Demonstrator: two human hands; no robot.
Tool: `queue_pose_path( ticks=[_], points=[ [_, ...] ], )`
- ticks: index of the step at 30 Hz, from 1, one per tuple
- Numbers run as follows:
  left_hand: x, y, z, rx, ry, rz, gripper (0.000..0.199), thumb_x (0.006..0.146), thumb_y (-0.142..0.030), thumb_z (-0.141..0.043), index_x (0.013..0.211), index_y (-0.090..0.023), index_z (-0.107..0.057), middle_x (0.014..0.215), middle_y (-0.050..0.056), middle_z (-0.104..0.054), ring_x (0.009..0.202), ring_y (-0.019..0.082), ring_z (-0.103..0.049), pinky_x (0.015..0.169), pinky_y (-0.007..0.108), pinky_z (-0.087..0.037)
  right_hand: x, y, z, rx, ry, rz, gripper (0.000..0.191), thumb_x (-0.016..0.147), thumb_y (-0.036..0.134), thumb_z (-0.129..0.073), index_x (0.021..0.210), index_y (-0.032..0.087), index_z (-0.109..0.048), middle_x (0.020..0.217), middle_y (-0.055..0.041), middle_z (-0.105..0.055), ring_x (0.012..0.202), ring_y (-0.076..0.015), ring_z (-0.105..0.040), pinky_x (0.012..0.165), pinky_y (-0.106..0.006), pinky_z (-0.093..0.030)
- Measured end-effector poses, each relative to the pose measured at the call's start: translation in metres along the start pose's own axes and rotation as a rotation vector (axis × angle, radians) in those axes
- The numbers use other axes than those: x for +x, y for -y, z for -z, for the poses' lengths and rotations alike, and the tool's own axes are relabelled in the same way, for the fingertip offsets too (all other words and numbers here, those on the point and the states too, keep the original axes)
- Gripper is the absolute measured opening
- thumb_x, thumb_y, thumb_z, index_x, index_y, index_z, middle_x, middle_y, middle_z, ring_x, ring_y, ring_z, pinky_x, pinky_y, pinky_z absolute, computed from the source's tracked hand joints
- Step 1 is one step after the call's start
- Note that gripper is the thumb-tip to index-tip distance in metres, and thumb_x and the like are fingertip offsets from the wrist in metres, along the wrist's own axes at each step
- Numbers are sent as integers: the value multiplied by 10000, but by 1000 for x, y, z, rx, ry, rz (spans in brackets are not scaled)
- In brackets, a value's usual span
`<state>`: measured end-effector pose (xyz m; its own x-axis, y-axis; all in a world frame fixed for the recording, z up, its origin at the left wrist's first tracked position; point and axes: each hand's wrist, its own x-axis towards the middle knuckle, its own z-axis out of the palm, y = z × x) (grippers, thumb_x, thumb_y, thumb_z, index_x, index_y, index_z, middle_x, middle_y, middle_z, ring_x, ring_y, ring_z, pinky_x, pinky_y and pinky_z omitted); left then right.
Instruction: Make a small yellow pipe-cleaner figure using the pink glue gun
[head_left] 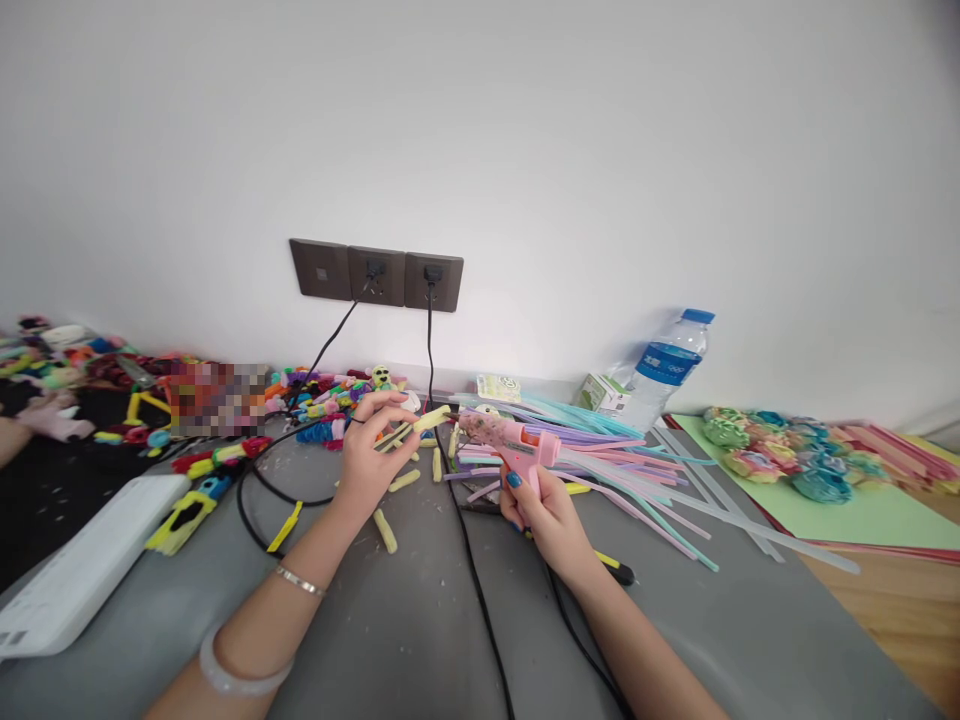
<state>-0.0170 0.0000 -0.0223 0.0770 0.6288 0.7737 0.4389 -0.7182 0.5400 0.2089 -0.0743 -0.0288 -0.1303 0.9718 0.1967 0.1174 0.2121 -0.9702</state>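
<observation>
My left hand (pixel 375 450) pinches a short pale yellow fuzzy piece (pixel 431 419) between thumb and fingers, with thin stems running back through the fingers. In my right hand (pixel 544 515) is a pink glue gun (pixel 517 445), gripped by its handle. Its nozzle points left, close to the yellow piece; whether they touch I cannot tell. Several more yellow pieces (pixel 385 531) lie on the grey table (pixel 375 640) beneath and beside my left hand.
Pastel stems (pixel 645 480) and a water bottle (pixel 666 365) are at the right. Black cables (pixel 472 570) cross the table from wall sockets (pixel 386 278). A white box (pixel 90 560), colourful fuzzy figures (pixel 187 515) and a yellow cutter (pixel 615 568) lie about. Green paper (pixel 892 515) holds crumpled bundles.
</observation>
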Motion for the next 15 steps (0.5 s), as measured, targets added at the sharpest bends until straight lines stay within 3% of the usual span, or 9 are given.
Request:
queue_pose_path(
  ticks=[10,15],
  points=[
    [1,1,2,-18,-6,16,116,806,-121,-648,867,-220,-644,1076,49,-593,940,182,-604,653,274,-511,0,2,1,16,-71,55,421,941,568,-441,784,186,-524,469,56,-426,445,-98,-337,479,-252,-272],
    [1,0,0,-17,4,12,130,793,-107,-654,856,-220,-648,1070,49,-590,1021,204,-600,686,280,-528,-2,2,2,68,27,94,425,956,560,-422,776,188,-521,455,61,-422,424,-92,-316,469,-255,-256]
  ],
)
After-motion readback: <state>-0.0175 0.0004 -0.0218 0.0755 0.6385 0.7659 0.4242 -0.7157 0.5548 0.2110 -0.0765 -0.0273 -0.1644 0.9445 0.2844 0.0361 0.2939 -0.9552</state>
